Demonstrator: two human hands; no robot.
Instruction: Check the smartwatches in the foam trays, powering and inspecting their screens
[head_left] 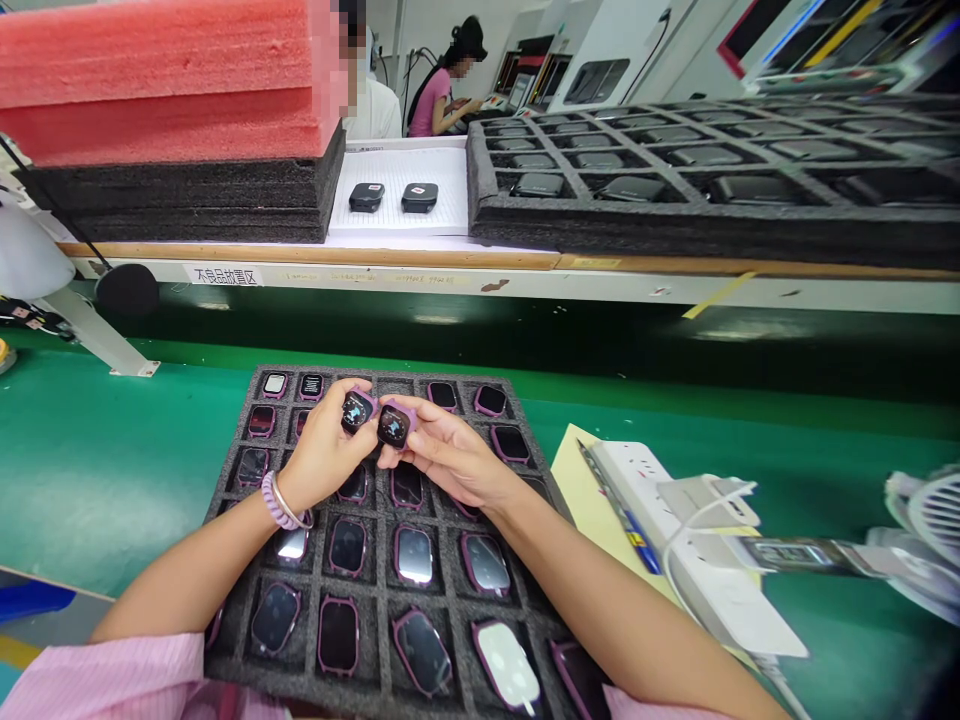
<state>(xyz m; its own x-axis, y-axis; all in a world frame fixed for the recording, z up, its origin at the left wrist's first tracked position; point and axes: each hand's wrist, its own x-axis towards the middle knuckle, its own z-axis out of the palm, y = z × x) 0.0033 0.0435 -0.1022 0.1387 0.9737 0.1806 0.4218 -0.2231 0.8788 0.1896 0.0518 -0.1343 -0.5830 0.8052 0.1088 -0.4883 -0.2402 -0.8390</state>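
Note:
My left hand (330,450) is closed round a purple-framed smartwatch body (358,410) whose lit screen faces up at me. Beside it, my right hand (450,450) pinches a second smartwatch body (394,426), also purple-framed with a lit dial. The two watches are held side by side over a dark grey foam tray (379,600). In the tray's compartments lie several more watch bodies, such as one with a dark screen (339,636) and one with a white screen (508,664). My hands and forearms hide some compartments.
Right of the tray are yellow paper (574,470), a blue pen (637,540), a power strip (720,580) and a small fan (930,530). On the shelf stand red foam sheets (165,80), two black watch bodies (367,197) and another foam tray (675,225). A person (439,95) sits behind.

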